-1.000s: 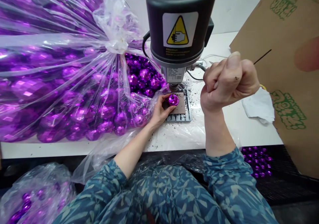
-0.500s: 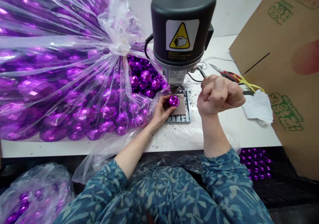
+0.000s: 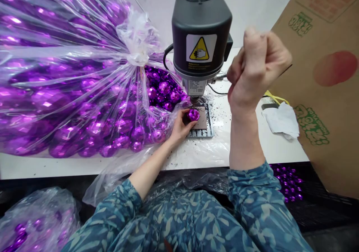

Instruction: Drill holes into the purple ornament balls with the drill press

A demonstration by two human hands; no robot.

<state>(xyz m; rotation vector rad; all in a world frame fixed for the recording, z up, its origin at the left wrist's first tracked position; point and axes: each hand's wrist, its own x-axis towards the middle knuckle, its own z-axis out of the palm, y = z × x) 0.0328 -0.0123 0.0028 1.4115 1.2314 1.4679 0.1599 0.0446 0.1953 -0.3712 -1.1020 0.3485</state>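
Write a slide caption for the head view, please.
Left-hand fingers hold a faceted purple ball beneath a black drill press.

- Passage on the left was blocked by a bulging clear plastic bag of faceted purple balls (image 3: 84,110), reaching to beside the left hand (image 3: 180,128).
- From above, the small shiny purple ball (image 3: 193,114) was overhung by a black drill-press head (image 3: 201,27); only a little room was left below it.
- The ball's left side was enclosed by that hand's thumb and fingers; its right side was left open over a brown square board (image 3: 202,123).
- A strip of chip-strewn white tabletop (image 3: 221,122) was left passable between the grey slotted metal base (image 3: 202,134) and the right forearm.
- The upper right was obstructed by the right hand (image 3: 258,67), wrapped around a grey metal lever (image 3: 221,76).
- Farther right, reach was bounded by a printed brown cardboard box (image 3: 311,98).
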